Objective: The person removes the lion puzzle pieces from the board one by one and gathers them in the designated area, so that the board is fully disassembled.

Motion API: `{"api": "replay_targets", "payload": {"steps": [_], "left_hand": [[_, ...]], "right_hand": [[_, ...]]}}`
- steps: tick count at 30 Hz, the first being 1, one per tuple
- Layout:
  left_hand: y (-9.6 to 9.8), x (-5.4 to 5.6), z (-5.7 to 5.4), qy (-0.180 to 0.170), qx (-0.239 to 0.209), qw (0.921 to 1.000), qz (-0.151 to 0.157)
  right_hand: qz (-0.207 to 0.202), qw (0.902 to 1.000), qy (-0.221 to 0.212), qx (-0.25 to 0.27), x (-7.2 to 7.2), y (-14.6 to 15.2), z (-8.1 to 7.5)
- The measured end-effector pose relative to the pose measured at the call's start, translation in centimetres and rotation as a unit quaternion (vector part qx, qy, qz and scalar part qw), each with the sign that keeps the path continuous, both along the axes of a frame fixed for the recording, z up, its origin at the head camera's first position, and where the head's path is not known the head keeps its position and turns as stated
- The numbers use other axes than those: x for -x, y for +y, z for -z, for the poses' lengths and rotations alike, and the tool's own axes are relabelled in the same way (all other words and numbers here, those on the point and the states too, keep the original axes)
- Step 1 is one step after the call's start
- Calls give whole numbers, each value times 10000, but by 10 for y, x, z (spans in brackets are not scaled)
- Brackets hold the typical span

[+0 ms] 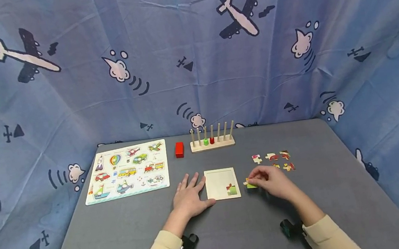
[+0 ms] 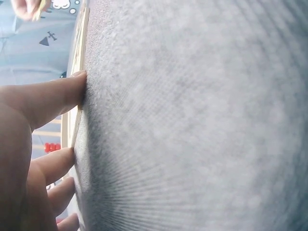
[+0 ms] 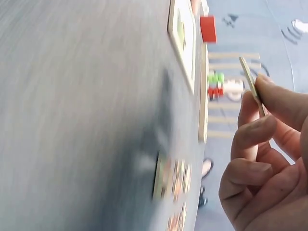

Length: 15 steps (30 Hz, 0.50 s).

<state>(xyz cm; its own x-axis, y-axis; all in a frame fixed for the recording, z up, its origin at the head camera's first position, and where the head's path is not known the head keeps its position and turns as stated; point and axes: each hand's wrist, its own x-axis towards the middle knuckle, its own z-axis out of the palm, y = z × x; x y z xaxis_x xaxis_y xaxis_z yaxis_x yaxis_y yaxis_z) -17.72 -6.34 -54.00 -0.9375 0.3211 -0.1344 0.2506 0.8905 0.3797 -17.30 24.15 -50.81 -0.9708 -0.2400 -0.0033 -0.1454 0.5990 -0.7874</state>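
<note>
A pale square puzzle board [image 1: 216, 184] lies flat in the middle of the table, with one green and red puzzle piece [image 1: 232, 189] in its lower right corner. My left hand [image 1: 190, 199] rests at the board's left side, fingers spread, the thumb and index finger [image 2: 60, 163] touching its edge. To the right of the board, my right hand [image 1: 273, 180] pinches a green jigsaw piece [image 1: 251, 184] between thumb and fingers. In the right wrist view this piece [image 3: 249, 77] is seen edge-on, held above the table.
Several loose jigsaw pieces [image 1: 272, 157] lie beyond my right hand. At the back stand a wooden peg rack [image 1: 211, 144] with green and red beads and a red block [image 1: 179, 150]. A vehicle picture board [image 1: 126, 172] lies at the back left. A blue printed curtain [image 1: 191, 58] hangs behind the table.
</note>
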Motion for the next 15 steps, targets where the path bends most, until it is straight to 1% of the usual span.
{"api": "replay_targets", "payload": {"steps": [4,8,13,15], "left_hand": [[0,0,1,2,46,10000,10],[1,0,1,9,72,10000,33],[1,0,1,5,88,10000,25],[1,0,1,-1,102,9999,7]], "right_hand": [[160,9999,29,-20,-4,26,0],[359,9989,69,-287,-7,51,2],[628,9960,3,-628,-7,78,11],[677,9951,-56,-713,-6,85,15]]}}
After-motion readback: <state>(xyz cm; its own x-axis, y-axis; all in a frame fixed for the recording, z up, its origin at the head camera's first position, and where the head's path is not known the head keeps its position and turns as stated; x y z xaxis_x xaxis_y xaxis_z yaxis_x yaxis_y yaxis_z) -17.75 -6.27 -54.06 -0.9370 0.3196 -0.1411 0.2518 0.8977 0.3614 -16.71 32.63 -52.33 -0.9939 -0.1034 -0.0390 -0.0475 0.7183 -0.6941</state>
